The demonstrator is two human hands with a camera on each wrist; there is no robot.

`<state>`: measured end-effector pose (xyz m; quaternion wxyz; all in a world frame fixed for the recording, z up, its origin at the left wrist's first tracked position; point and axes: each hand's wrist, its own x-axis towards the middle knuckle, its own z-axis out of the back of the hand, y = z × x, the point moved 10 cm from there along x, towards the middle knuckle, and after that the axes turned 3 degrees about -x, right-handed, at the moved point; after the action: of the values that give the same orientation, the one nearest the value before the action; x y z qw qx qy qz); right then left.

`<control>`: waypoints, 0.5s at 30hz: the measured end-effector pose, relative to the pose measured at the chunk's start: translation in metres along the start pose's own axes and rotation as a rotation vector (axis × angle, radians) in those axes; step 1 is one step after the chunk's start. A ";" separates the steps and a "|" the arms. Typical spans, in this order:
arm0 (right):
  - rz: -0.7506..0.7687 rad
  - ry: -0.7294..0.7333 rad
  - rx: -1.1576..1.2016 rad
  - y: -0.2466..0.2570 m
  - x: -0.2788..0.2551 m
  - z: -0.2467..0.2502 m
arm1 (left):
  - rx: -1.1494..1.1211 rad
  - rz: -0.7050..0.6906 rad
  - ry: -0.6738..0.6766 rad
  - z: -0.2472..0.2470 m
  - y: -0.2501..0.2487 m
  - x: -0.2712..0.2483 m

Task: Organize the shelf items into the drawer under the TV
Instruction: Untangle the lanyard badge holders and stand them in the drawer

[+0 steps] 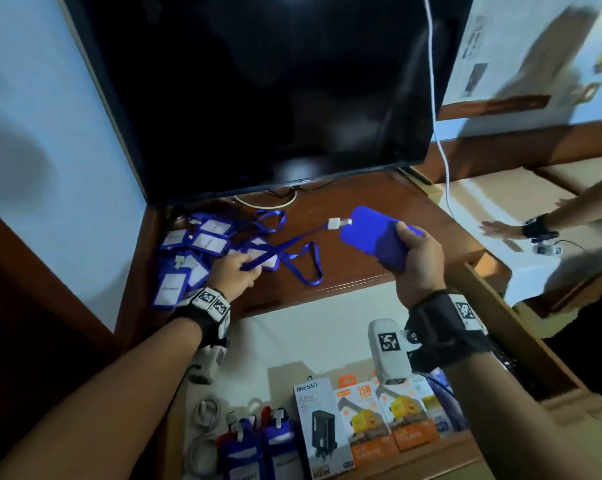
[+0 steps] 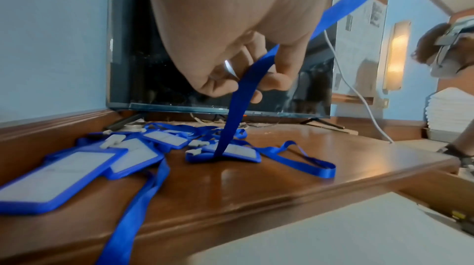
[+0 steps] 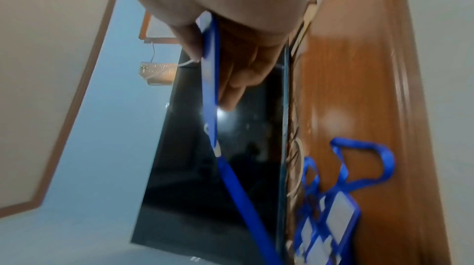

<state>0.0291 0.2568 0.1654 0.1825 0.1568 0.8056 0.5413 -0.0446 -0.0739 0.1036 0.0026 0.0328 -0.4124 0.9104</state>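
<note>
On the counter (image 1: 379, 271) under the TV (image 1: 258, 98), a lanyard is being pulled free of the pile.

From the head view, the right hand (image 1: 419, 261) grips a blue badge holder (image 1: 372, 237) lifted above the counter, while the left hand (image 1: 233, 277) pinches its lanyard (image 1: 292, 239) near the heap of badge holders (image 1: 192, 251); the open drawer (image 1: 327, 341) below already holds boxed chargers (image 1: 372, 424) and more badges. From the left wrist view, fingers (image 2: 220, 87) curl round the strap, which runs down to the pile. From the right wrist view, thumb and fingers (image 3: 238, 79) clamp the holder edge-on, strap trailing away. The step looks like untangling one badge; next probably calls for gathering the loose strap and lowering the holder into the drawer without dragging its neighbours.
</note>
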 end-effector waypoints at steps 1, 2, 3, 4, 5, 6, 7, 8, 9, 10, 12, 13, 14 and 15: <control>0.042 -0.103 0.001 0.003 0.002 0.023 | 0.001 0.033 -0.014 0.003 0.012 -0.001; 0.089 -0.199 0.019 0.006 0.003 0.046 | -0.020 0.053 -0.049 0.007 0.022 -0.001; 0.147 -0.273 0.029 0.009 0.003 0.066 | -0.060 0.075 -0.090 0.012 0.030 -0.001; 0.218 -0.314 0.012 0.013 0.002 0.081 | -0.121 0.101 -0.107 0.014 0.038 0.000; 0.305 -0.328 -0.036 0.018 -0.002 0.091 | -0.181 0.129 -0.099 0.014 0.041 0.000; 0.412 -0.322 -0.113 0.025 -0.008 0.096 | -0.236 0.157 -0.081 0.011 0.041 -0.002; 0.534 -0.309 -0.241 0.034 -0.016 0.097 | -0.302 0.174 -0.066 0.009 0.041 -0.002; 0.657 -0.292 -0.413 0.042 -0.025 0.093 | -0.371 0.198 -0.059 0.007 0.041 -0.003; 0.762 -0.269 -0.589 0.047 -0.034 0.086 | -0.440 0.222 -0.051 0.006 0.038 -0.005; 0.842 -0.258 -0.731 0.048 -0.040 0.080 | -0.497 0.248 -0.049 0.008 0.035 -0.005; 0.909 -0.239 -0.859 0.042 -0.046 0.078 | -0.552 0.292 -0.035 0.011 0.027 -0.007; 0.915 -0.232 -0.886 0.038 -0.047 0.077 | -0.514 0.314 -0.029 0.014 0.024 -0.008; 0.910 -0.219 -0.900 0.034 -0.048 0.076 | -0.509 0.340 0.006 0.014 0.022 -0.008; 0.897 -0.196 -0.902 0.029 -0.049 0.073 | -0.586 0.349 0.053 0.010 0.016 -0.010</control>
<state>0.1076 0.3051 0.1729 0.0593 0.4350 0.3348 0.8337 -0.0342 -0.0922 0.0976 -0.1334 -0.0642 -0.6557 0.7404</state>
